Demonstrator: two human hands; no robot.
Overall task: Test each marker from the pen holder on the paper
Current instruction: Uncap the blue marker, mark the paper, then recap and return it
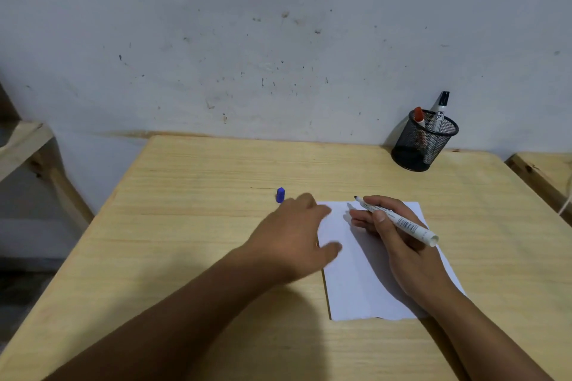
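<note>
The light wooden desk (216, 226) carries everything, and the white rectangular sheet of paper (356, 281) is best kept flat on it while the stroke is made. The sheet lies under both hands; its left edge is covered by the left hand (294, 232), whose fingers are relaxed and spread, clamped on nothing, the thumb lying on the paper. That hand appears blurred, so whether it presses the sheet firmly cannot be told. For a clean test, the paper should be pinned by those fingers before the tip is drawn across.

The right hand (399, 235) rests on the sheet with its fingers curled tight round the white-barrelled marker with printed label (399, 221). The marker is uncapped; its dark tip points away, just beyond the fingertips and close above the far edge of the paper. By judgement the tip should be lowered onto bare paper nearer the fingers, not at the edge, where ink could reach the desk. No mark is visible on the sheet.

The black wire-mesh pen holder (424, 142) stands well beyond the right fingers, at the desk's far corner, holding a red-capped marker (418, 117) and a black-capped marker (441, 108), both leaning.

A small blue plastic cap (280, 195) lies just beyond the left fingers.
</note>
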